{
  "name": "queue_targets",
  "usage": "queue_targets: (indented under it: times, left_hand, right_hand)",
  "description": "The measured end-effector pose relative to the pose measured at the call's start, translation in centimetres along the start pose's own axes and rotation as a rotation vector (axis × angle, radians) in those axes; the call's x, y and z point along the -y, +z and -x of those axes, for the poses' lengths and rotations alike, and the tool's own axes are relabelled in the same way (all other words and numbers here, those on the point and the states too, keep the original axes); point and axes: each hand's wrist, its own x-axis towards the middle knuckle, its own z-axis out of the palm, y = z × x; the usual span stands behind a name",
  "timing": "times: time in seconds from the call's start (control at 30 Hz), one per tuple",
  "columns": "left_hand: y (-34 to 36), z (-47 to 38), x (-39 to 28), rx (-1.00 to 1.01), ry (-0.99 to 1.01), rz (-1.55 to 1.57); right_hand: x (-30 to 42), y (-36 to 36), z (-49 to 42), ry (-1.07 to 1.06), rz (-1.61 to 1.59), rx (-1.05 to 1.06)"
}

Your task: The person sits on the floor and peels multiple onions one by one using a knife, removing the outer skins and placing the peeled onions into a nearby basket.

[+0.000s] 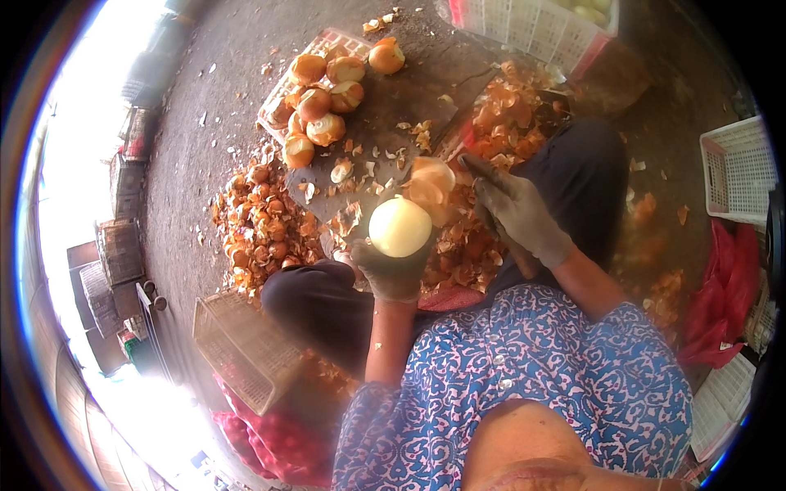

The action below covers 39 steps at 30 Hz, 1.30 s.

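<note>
A peeled pale onion rests in the gloved fingers and palm of my left hand. Just above it, a blurred piece of brown onion skin is separate from the onion. To the right is my gloved right hand, with thumb and forefinger stretched towards the skin. Under its palm shows a brown handle, apparently of a knife held by the other fingers; the blade is mostly hidden. Unpeeled onions lie on and beside an upturned plastic crate ahead.
A heap of small brown onions lies at left. Loose skins pile up between and beyond my knees. An empty-looking crate stands by my left knee, above red mesh sacks. White crates stand at right and a further crate at top.
</note>
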Motion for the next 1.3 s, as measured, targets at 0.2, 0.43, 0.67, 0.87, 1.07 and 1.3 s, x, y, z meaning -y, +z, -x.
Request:
queue_targets:
  times: [0.2, 0.43, 0.67, 0.87, 1.07, 1.3]
  left_hand:
    - [-0.6, -0.1, -1.8, 0.151, -0.272, 0.928]
    - [0.9, -0.5, -2.8, -0.027, -0.142, 0.367]
    - [-0.9, -0.3, 2.2, 0.016, 0.01, 0.052]
    - [-0.9, -0.9, -1.9, 0.109, -0.292, 0.758]
    - [-0.6, -1.5, -3.3, 0.158, -0.205, 0.525]
    - [0.3, -0.7, -4.2, 0.063, 0.004, 0.076]
  right_hand:
    - [2.3, 1.1, 0.9, 0.096, -0.051, 0.212]
    - [0.9, 1.4, 0.7, 0.145, -0.15, 0.113]
    - [1.2, -0.8, 0.3, 0.118, -0.138, 0.003]
    - [1.1, -0.4, 0.7, -0.134, 0.093, 0.33]
    - [-0.2, 1.7, 1.5, -0.319, 0.227, 0.407]
    - [-0.5, 1.6, 1.1, -0.417, 0.284, 0.297]
